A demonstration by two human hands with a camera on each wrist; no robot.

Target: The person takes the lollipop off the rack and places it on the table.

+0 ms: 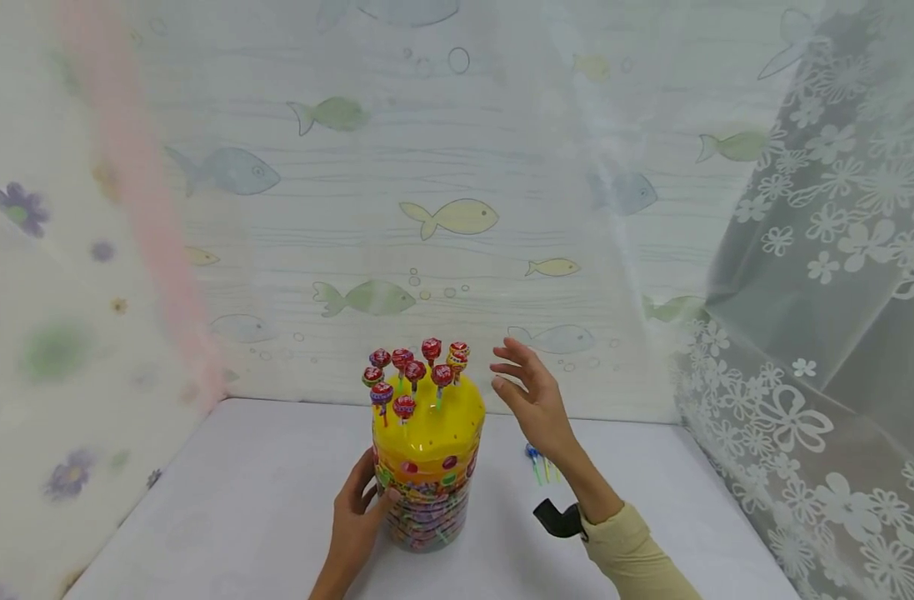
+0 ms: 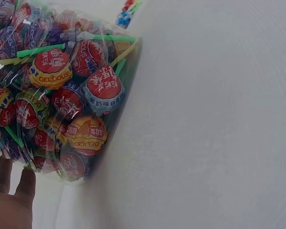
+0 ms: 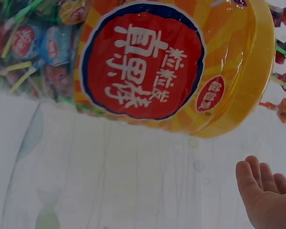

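Fish-print sheeting [image 1: 457, 150] hangs behind a white table [image 1: 239, 500]. One clear lollipop jar [image 1: 430, 504] stands upright near the table's middle, its long axis vertical, its single yellow lid [image 1: 449, 425] facing up. At least ten wrapped lollipops [image 1: 415, 372] stick up from the lid, heads topmost. One left hand [image 1: 361, 506] grips the jar's side; the right hand [image 1: 535, 396], its fingers loosely extended, holds nothing beside them. Loose lollipops [image 1: 531, 452], three sticks visible, lie near the right forearm.

Fish-print curtain [image 1: 442, 142], pink band [image 1: 147, 208], white-flowered sheet [image 1: 839, 333], white table [image 1: 247, 492]
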